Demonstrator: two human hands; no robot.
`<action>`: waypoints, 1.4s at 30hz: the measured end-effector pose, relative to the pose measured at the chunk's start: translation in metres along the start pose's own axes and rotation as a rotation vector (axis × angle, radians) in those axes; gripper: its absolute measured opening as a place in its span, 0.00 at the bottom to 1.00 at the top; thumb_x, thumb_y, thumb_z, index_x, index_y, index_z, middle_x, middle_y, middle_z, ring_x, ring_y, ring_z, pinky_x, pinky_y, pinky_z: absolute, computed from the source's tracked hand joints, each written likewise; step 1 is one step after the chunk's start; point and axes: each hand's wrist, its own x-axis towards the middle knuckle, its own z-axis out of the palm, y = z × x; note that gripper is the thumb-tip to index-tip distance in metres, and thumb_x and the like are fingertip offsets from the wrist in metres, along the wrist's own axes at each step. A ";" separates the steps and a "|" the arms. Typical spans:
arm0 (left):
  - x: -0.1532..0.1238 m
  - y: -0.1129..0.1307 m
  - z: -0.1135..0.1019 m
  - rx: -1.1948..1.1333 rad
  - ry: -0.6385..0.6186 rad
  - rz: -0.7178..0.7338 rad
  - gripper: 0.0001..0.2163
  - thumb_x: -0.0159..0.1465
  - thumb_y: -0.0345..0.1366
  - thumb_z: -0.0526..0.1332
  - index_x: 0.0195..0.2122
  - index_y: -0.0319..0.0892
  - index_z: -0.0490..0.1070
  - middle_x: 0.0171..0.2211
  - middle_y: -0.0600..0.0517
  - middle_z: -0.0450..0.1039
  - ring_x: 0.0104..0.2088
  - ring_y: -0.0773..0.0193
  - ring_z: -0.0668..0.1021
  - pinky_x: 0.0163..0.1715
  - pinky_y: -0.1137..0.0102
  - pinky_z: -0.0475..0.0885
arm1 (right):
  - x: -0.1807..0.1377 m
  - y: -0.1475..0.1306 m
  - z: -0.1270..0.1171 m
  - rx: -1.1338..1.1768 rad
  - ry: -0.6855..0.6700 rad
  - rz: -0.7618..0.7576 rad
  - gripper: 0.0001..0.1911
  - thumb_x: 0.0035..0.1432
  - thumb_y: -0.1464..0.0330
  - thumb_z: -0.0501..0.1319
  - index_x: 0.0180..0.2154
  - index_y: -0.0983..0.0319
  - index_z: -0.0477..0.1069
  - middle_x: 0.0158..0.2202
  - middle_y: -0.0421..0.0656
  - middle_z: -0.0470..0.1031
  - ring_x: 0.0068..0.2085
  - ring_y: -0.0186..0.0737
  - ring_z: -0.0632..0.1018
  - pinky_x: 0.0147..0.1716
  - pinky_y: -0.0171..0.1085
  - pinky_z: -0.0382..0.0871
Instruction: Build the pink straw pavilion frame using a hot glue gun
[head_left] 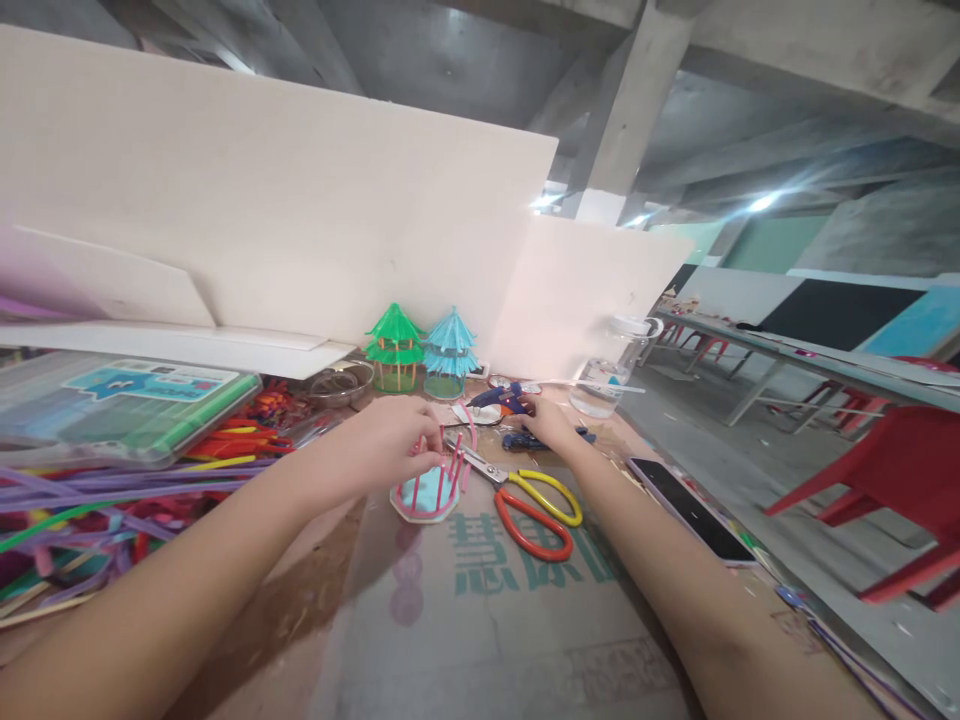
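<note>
Tbl edge point(769, 585) 4 o'clk, phone point(694, 510) by it | panel point(337, 210) bars 12 | scissors point(496, 476) at 3 of frame point(429, 492) | L hand point(411, 440) at frame, can't tell if pinching | R hand point(546, 422) grips glue gun point(504, 397)

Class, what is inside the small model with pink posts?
Between the pink posts, a light-blue floor shows. The left hand covers part of the far side, so whatever lies behind it cannot be seen.

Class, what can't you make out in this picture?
All in the head view:
Blue tool: grip end partly covered by the right hand.
Left hand: blur hides whether fingertips touch the pink model.
Green print: end covered by the right forearm.
Red chair: cut off by right edge.
</note>
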 end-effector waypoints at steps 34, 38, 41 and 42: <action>0.000 -0.002 0.002 0.035 -0.004 0.039 0.07 0.64 0.32 0.59 0.30 0.39 0.75 0.37 0.48 0.74 0.38 0.61 0.75 0.36 0.71 0.66 | 0.015 0.010 -0.001 -0.036 0.015 0.033 0.17 0.65 0.63 0.59 0.53 0.63 0.68 0.53 0.48 0.71 0.49 0.44 0.76 0.47 0.48 0.73; -0.001 -0.002 0.002 0.038 0.004 0.047 0.08 0.64 0.32 0.58 0.31 0.39 0.76 0.36 0.48 0.75 0.37 0.62 0.75 0.34 0.71 0.66 | 0.014 0.014 -0.002 -0.059 -0.018 0.024 0.17 0.65 0.63 0.60 0.53 0.63 0.68 0.53 0.48 0.71 0.49 0.44 0.76 0.47 0.48 0.73; 0.000 -0.003 0.003 0.028 0.021 0.060 0.09 0.64 0.33 0.58 0.30 0.40 0.76 0.35 0.48 0.75 0.35 0.63 0.75 0.33 0.71 0.66 | 0.012 0.016 -0.003 -0.065 -0.034 0.021 0.17 0.65 0.63 0.60 0.53 0.63 0.69 0.52 0.48 0.72 0.49 0.44 0.76 0.47 0.48 0.74; 0.000 -0.004 0.003 0.028 0.023 0.064 0.09 0.64 0.33 0.58 0.30 0.40 0.77 0.35 0.48 0.75 0.35 0.63 0.76 0.33 0.71 0.66 | 0.012 0.016 -0.003 -0.064 -0.038 0.020 0.17 0.65 0.63 0.60 0.53 0.63 0.69 0.52 0.48 0.72 0.48 0.44 0.76 0.47 0.48 0.74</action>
